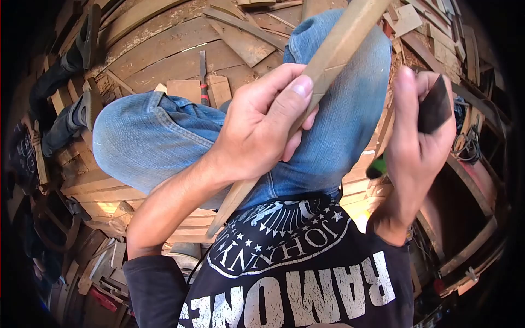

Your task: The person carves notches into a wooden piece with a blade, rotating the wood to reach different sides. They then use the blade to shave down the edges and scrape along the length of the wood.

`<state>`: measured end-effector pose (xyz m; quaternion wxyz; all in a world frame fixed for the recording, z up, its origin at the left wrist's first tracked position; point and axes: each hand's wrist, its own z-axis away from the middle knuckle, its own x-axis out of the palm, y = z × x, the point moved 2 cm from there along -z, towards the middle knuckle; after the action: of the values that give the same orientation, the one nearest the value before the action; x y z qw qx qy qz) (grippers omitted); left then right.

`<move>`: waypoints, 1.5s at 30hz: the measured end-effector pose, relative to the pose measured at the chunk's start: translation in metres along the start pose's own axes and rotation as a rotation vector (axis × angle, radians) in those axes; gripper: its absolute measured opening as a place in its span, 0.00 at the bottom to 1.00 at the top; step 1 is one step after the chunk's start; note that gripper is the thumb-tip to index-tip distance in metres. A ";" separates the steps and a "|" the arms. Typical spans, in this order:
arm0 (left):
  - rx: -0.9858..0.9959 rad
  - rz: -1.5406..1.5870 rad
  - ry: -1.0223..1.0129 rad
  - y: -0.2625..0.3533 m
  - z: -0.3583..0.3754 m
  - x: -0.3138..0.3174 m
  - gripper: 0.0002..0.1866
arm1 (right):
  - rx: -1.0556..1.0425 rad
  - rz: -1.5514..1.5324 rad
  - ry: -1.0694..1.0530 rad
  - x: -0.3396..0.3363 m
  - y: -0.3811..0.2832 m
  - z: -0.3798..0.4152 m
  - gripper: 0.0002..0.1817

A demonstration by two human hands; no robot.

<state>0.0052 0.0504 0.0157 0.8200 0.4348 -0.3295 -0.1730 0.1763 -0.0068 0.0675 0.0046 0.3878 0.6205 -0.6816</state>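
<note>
My left hand (262, 120) is closed around a long, smooth wooden stick (342, 46), thumb lying along its top. The stick runs slanting from the upper right, over my jeans, down to a narrower end near my shirt. My right hand (418, 131) is raised to the right, apart from the stick, with fingers curled around a tool with a dark flat blade (436, 106). A green and black end (377, 166) sticks out below that hand, seemingly its handle. The tool's exact kind is not clear, as my fingers cover its middle.
A chisel (204, 79) with a red and black handle lies on the plank floor (158, 52) beyond my legs. Boards (240, 41), offcuts and shavings are scattered around. Another person's legs (65, 117) are at the left. Cables (467, 145) hang at the right.
</note>
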 end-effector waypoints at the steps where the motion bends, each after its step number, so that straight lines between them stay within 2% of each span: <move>1: 0.026 -0.017 0.007 0.001 0.000 0.001 0.22 | 0.122 -0.029 -0.050 0.000 -0.008 0.003 0.18; 3: 0.100 -0.137 0.050 0.005 -0.001 0.004 0.22 | 0.222 -0.333 -0.198 0.001 -0.019 0.009 0.23; 4: 0.077 -0.131 0.076 0.004 -0.001 0.005 0.22 | 0.217 -0.249 -0.321 0.001 -0.019 0.011 0.30; 5: 0.052 -0.125 0.103 0.000 -0.001 0.006 0.23 | 0.309 -0.276 -0.352 0.002 -0.020 0.015 0.33; 7: 0.028 -0.135 0.151 -0.010 -0.006 0.004 0.20 | 0.408 -0.207 -0.488 0.016 -0.022 0.026 0.47; 11: 0.003 -0.205 0.154 -0.017 -0.011 0.005 0.26 | 0.421 -0.240 -0.582 0.026 -0.008 0.028 0.43; 13: -0.034 -0.237 0.125 -0.017 -0.013 0.005 0.28 | 0.327 -0.295 -0.537 0.026 -0.002 0.034 0.40; 16: -0.020 -0.237 0.112 -0.016 -0.016 0.006 0.31 | 0.375 -0.301 -0.508 0.026 -0.002 0.038 0.37; 20: -0.001 -0.267 0.138 -0.018 -0.017 0.009 0.30 | 0.440 -0.306 -0.543 0.024 -0.001 0.036 0.37; 22: -0.018 -0.293 0.142 -0.019 -0.016 0.011 0.30 | 0.597 -0.385 -0.509 0.022 -0.003 0.036 0.37; 25: -0.002 -0.251 0.142 -0.018 -0.016 0.012 0.30 | 0.488 -0.272 -0.512 0.020 0.004 0.036 0.37; 31: 0.012 -0.244 0.131 -0.012 -0.014 0.016 0.29 | 0.462 -0.246 -0.453 0.023 0.001 0.034 0.37; 40: 0.045 -0.249 0.139 -0.015 -0.015 0.018 0.27 | 0.597 -0.244 -0.388 0.022 -0.009 0.031 0.36; 45: 0.040 -0.236 0.130 -0.013 -0.015 0.017 0.27 | 0.595 -0.264 -0.408 0.022 -0.008 0.029 0.36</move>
<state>0.0280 0.0420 0.0053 0.8048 0.4970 -0.2259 -0.2330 0.1417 -0.0190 0.0605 -0.0724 0.1455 0.4264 -0.8898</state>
